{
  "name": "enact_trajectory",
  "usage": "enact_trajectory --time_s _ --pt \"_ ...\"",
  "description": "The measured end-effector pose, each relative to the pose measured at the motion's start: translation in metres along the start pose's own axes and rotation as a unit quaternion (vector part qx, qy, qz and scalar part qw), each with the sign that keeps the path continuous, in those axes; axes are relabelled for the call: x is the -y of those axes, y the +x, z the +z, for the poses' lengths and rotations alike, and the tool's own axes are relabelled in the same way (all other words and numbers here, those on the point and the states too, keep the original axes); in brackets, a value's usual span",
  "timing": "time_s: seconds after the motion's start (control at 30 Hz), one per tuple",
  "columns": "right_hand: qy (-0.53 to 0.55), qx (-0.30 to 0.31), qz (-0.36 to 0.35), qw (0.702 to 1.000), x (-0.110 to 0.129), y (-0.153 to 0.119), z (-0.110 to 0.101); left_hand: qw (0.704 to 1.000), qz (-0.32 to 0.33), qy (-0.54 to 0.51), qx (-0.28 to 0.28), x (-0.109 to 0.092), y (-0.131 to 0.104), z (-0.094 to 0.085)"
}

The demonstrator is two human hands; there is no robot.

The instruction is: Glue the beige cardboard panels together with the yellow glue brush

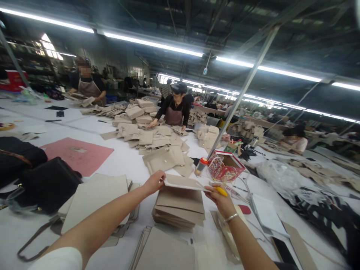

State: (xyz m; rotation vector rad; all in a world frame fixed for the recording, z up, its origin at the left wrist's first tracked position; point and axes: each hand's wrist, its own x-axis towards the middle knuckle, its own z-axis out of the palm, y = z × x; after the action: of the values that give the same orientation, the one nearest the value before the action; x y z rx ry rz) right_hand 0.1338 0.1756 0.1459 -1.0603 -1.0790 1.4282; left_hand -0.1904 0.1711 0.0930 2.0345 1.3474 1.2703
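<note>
A flat beige panel [184, 182] with a pale edge is stretched between my two hands, above a stack of beige panels [180, 210]. My left hand [155, 181] pinches its left corner with closed fingers. At the right end, my right hand [221, 197] grips the panel's edge and also holds a yellow-handled tool [221, 191], whose working end I cannot make out clearly. Just beyond the held panel lies a beige bag piece [161, 160] with a small metal stud. Closer to me is another stack of grey-beige panels [165, 249].
Larger pale panels [95, 198] are piled left, beside black bags [53, 183] and a pink sheet [78, 153]. A red patterned box [226, 165] stands by a slanted pole [244, 90]. Two co-workers [174, 108] [90, 86] stand across the table behind heaped beige pieces [152, 137].
</note>
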Motion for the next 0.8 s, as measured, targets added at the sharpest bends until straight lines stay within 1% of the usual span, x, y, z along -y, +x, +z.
enact_trajectory --time_s 0.1,0.17,0.23,0.3,0.37,0.43,0.47,0.5,0.57,0.63,0.7,0.8 --pt "-0.013 -0.008 -0.036 0.999 0.009 -0.003 0.007 0.998 -0.004 -0.040 -0.045 -0.013 0.016 -0.007" --pt "-0.019 -0.015 -0.080 0.997 0.021 -0.012 0.011 0.995 -0.027 -0.072 -0.068 -0.031 0.022 -0.019" --pt "-0.024 -0.027 -0.120 0.992 0.033 -0.028 0.014 0.990 -0.053 -0.112 -0.066 -0.058 0.017 -0.034" --pt "-0.036 -0.052 -0.139 0.988 0.042 -0.051 0.014 0.984 -0.073 -0.160 -0.039 -0.087 0.003 -0.048" --pt "-0.075 -0.076 -0.146 0.984 0.042 -0.075 0.012 0.974 -0.104 -0.202 -0.022 -0.114 -0.019 -0.059" --pt "-0.139 -0.101 -0.149 0.974 0.032 -0.101 0.009 0.960 -0.150 -0.236 -0.019 -0.133 -0.044 -0.063" --pt "-0.171 -0.112 -0.150 0.967 0.023 -0.114 0.008 0.952 -0.177 -0.250 -0.016 -0.138 -0.058 -0.062" --pt "-0.197 -0.119 -0.148 0.962 0.012 -0.127 0.006 0.942 -0.206 -0.265 -0.011 -0.140 -0.074 -0.058" --pt "-0.224 -0.125 -0.137 0.957 -0.015 -0.153 0.003 0.916 -0.269 -0.296 0.001 -0.136 -0.107 -0.046" --pt "-0.233 -0.131 -0.111 0.957 -0.046 -0.176 -0.001 0.881 -0.340 -0.329 0.007 -0.123 -0.143 -0.027" --pt "-0.249 -0.133 -0.069 0.957 -0.079 -0.194 -0.006 0.839 -0.415 -0.353 0.003 -0.107 -0.179 -0.005" --pt "-0.294 -0.106 0.006 0.950 -0.126 -0.211 -0.015 0.776 -0.509 -0.373 0.000 -0.083 -0.225 0.024"
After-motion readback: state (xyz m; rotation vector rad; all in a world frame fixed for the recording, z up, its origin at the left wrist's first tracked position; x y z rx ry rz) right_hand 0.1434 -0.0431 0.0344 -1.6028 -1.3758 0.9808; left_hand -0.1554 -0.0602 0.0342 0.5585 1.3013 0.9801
